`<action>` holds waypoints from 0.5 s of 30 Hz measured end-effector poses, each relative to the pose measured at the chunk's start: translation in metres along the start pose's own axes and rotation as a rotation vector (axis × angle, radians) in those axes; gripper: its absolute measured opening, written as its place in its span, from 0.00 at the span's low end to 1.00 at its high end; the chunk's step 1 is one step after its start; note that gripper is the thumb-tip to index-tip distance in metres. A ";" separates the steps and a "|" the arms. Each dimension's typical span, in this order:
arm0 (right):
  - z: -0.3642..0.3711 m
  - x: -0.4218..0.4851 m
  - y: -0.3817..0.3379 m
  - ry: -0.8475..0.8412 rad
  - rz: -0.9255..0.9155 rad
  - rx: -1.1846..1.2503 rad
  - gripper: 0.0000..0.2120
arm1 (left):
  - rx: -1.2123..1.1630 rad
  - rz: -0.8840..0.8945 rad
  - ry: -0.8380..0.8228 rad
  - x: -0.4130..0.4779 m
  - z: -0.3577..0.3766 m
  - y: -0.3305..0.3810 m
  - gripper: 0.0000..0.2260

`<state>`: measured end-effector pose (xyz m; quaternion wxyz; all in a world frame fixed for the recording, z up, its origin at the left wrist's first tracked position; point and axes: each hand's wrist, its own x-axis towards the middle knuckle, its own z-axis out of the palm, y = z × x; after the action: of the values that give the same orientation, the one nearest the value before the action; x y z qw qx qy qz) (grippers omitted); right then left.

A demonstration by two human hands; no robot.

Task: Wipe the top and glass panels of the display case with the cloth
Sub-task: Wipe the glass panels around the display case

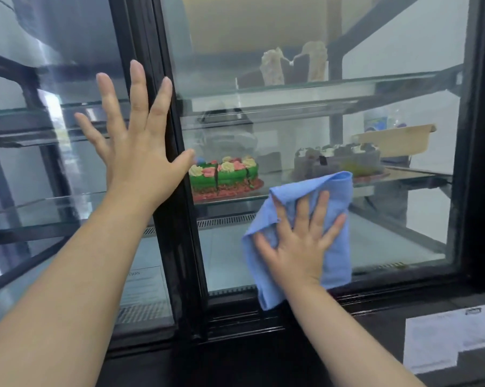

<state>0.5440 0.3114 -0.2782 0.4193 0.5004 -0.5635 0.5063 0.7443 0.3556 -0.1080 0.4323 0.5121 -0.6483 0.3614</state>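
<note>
The display case fills the view, with two glass panels split by a black centre frame (pixel 177 247). My left hand (pixel 136 143) lies flat with fingers spread across the left glass panel (pixel 54 169) and the centre frame. My right hand (pixel 300 241) presses a blue cloth (pixel 336 219) flat against the lower part of the right glass panel (pixel 389 88), fingers spread over it. The cloth hangs down to the panel's bottom frame. The case's top is out of view.
Behind the right glass, a green cake with pink and cream rosettes (pixel 224 174) and a dark cake (pixel 339 160) sit on a glass shelf. Cake slices (pixel 294 65) stand on the shelf above. A black outer frame (pixel 481 163) bounds the right side.
</note>
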 end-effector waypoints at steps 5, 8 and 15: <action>-0.002 -0.036 0.002 -0.136 -0.735 0.040 0.26 | -0.003 -0.023 0.010 -0.002 0.004 -0.001 0.44; -0.006 0.011 0.020 -0.017 -0.315 0.031 0.26 | -0.026 -0.047 0.032 0.000 0.004 -0.003 0.46; -0.015 0.148 -0.057 0.048 -0.133 0.049 0.32 | -0.084 -0.057 0.130 0.014 -0.001 -0.003 0.35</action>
<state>0.5781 0.3068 -0.1229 0.4531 0.5346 -0.5060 0.5029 0.7464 0.3508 -0.0942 0.5048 0.4873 -0.6184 0.3539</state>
